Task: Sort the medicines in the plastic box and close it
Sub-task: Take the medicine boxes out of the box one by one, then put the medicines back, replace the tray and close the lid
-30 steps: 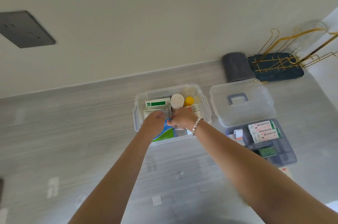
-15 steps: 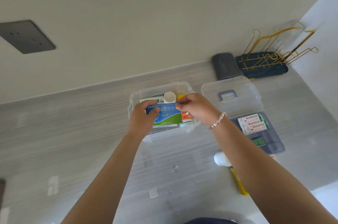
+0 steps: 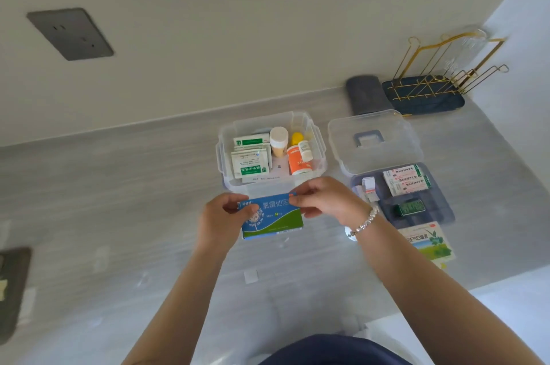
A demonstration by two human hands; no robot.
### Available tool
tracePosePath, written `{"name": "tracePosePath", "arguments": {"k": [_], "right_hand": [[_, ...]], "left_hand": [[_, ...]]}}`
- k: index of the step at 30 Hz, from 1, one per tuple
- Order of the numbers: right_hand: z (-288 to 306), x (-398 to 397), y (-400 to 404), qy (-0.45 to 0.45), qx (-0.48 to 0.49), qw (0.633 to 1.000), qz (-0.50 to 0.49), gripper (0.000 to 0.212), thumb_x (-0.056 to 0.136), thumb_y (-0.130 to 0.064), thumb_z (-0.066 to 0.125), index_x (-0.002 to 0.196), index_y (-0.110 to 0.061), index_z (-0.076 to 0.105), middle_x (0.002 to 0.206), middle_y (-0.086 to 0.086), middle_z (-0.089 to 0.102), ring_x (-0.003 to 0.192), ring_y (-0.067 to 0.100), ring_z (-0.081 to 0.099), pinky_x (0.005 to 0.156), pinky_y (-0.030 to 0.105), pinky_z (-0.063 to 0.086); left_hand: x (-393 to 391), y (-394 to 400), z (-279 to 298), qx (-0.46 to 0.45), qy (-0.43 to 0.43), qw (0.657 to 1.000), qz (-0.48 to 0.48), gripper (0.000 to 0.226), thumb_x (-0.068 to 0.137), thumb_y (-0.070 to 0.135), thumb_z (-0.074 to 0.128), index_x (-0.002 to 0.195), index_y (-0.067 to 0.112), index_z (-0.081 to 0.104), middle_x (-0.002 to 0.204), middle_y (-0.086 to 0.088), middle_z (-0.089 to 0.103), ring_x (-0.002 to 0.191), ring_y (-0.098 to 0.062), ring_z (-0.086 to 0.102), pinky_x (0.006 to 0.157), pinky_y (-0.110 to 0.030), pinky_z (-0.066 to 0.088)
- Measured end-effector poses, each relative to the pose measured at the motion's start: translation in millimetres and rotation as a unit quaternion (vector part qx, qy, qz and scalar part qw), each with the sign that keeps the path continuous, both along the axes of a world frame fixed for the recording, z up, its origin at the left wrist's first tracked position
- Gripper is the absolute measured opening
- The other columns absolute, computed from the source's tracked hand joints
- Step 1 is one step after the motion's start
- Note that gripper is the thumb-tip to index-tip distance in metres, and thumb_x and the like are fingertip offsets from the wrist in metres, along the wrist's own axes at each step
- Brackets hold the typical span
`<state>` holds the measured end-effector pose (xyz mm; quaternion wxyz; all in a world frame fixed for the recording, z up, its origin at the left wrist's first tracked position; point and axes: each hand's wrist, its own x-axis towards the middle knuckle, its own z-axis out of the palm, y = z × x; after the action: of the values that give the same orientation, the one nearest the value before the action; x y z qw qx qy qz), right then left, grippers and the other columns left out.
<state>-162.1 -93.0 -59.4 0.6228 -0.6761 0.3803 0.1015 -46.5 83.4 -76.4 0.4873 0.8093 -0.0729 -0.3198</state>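
Blue medicine carton (image 3: 271, 218), in both hands' (image 3: 218, 223) (image 3: 329, 201) pinching grip, seemingly clears the plastic box's (image 3: 269, 186) near rim.

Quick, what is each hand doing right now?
Left hand: closed on the left end of the blue and green medicine box.
Right hand: pinching the same box's top right corner.
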Motion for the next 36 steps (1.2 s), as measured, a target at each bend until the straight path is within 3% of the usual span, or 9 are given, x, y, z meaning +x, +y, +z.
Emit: {"name": "tracePosePath", "arguments": {"k": [5, 9, 13, 17, 21, 24, 29, 34, 36], "right_hand": [[-46.6, -7.4, 29.9, 0.052, -0.019, 0.998, -0.022, 0.024, 0.077, -0.015, 0.073, 0.098, -0.004, 0.068, 0.079, 0.011, 0.067, 0.061, 0.017, 0.062, 0.06, 0.02, 0.056], [-81.6, -18.4, 47.0, 0.088, -0.035, 0.994, -0.059, 0.025, 0.073, -0.014, 0.076, 0.095, -0.004, 0.068, 0.07, 0.006, 0.066, 0.06, 0.019, 0.061, 0.058, 0.023, 0.054], [-101.5, -30.0, 55.6, 0.109, -0.039, 0.989, -0.095, 0.022, 0.07, -0.012, 0.077, 0.089, -0.006, 0.069, 0.062, 0.0, 0.062, 0.059, 0.018, 0.059, 0.057, 0.025, 0.052], [-109.1, -34.2, 59.0, 0.107, -0.06, 0.988, -0.097, 0.013, 0.068, -0.011, 0.077, 0.073, -0.017, 0.067, 0.062, -0.004, 0.06, 0.064, 0.02, 0.057, 0.069, 0.033, 0.051], [-114.0, -35.6, 59.1, 0.106, -0.078, 0.986, -0.1, 0.022, 0.067, -0.015, 0.078, 0.088, -0.008, 0.072, 0.064, -0.007, 0.061, 0.059, 0.01, 0.056, 0.07, 0.03, 0.049], [-112.8, -35.9, 59.7, 0.108, -0.092, 0.985, -0.095, 0.023, 0.068, -0.016, 0.077, 0.089, -0.008, 0.071, 0.071, -0.003, 0.063, 0.063, 0.011, 0.057, 0.072, 0.029, 0.05], [-96.1, -39.4, 57.2, 0.061, -0.102, 0.987, -0.106, 0.023, 0.07, -0.017, 0.077, 0.092, -0.011, 0.071, 0.069, -0.013, 0.059, 0.063, 0.003, 0.056, 0.072, 0.026, 0.051], [-59.7, -54.9, 50.2, -0.026, -0.063, 0.993, -0.101, 0.007, 0.079, -0.016, 0.069, 0.079, -0.023, 0.069, 0.071, 0.001, 0.067, 0.066, 0.011, 0.061, 0.064, 0.023, 0.053], [-44.8, -65.5, 44.0, -0.058, -0.07, 0.99, -0.111, 0.011, 0.08, -0.014, 0.067, 0.079, -0.025, 0.069, 0.071, 0.0, 0.069, 0.067, 0.013, 0.063, 0.067, 0.025, 0.054]], "left_hand": [[-21.5, 25.3, -39.9, 0.059, 0.018, 0.997, 0.036, 0.017, 0.071, 0.018, 0.078, 0.086, 0.019, 0.07, 0.076, 0.001, 0.067, 0.068, -0.015, 0.062, 0.058, -0.025, 0.046], [-37.8, 34.6, -64.0, 0.08, 0.041, 0.994, 0.057, 0.019, 0.071, 0.017, 0.078, 0.088, 0.015, 0.072, 0.08, -0.002, 0.069, 0.072, -0.018, 0.063, 0.066, -0.028, 0.049], [-48.4, 37.5, -77.8, 0.099, 0.042, 0.993, 0.042, 0.018, 0.074, 0.017, 0.076, 0.092, 0.015, 0.071, 0.082, 0.001, 0.069, 0.073, -0.014, 0.063, 0.062, -0.022, 0.046], [-53.8, 37.0, -85.5, 0.113, 0.031, 0.993, 0.018, 0.02, 0.074, 0.016, 0.075, 0.093, 0.014, 0.072, 0.083, 0.001, 0.07, 0.074, -0.014, 0.063, 0.063, -0.021, 0.045], [-55.3, 37.3, -89.3, 0.119, 0.035, 0.992, 0.002, 0.023, 0.075, 0.015, 0.075, 0.098, 0.011, 0.071, 0.085, -0.002, 0.07, 0.078, -0.017, 0.064, 0.068, -0.025, 0.049], [-56.5, 35.7, -86.8, 0.124, 0.011, 0.992, -0.008, 0.027, 0.075, 0.019, 0.076, 0.1, 0.01, 0.07, 0.086, 0.001, 0.067, 0.077, -0.014, 0.062, 0.06, -0.018, 0.044], [-62.0, 26.1, -70.9, 0.093, -0.037, 0.995, -0.024, 0.026, 0.077, 0.024, 0.074, 0.101, 0.017, 0.067, 0.1, 0.0, 0.063, 0.087, -0.011, 0.057, 0.071, -0.017, 0.041], [-79.7, 7.4, -47.9, 0.024, 0.004, 0.999, -0.033, 0.011, 0.081, 0.022, 0.067, 0.092, 0.02, 0.069, 0.082, 0.006, 0.069, 0.075, -0.009, 0.062, 0.059, -0.009, 0.044], [-90.0, -3.3, -38.1, -0.008, 0.015, 0.999, -0.052, 0.011, 0.084, 0.016, 0.064, 0.085, 0.027, 0.067, 0.08, 0.006, 0.069, 0.077, -0.012, 0.063, 0.065, -0.012, 0.046]]}}
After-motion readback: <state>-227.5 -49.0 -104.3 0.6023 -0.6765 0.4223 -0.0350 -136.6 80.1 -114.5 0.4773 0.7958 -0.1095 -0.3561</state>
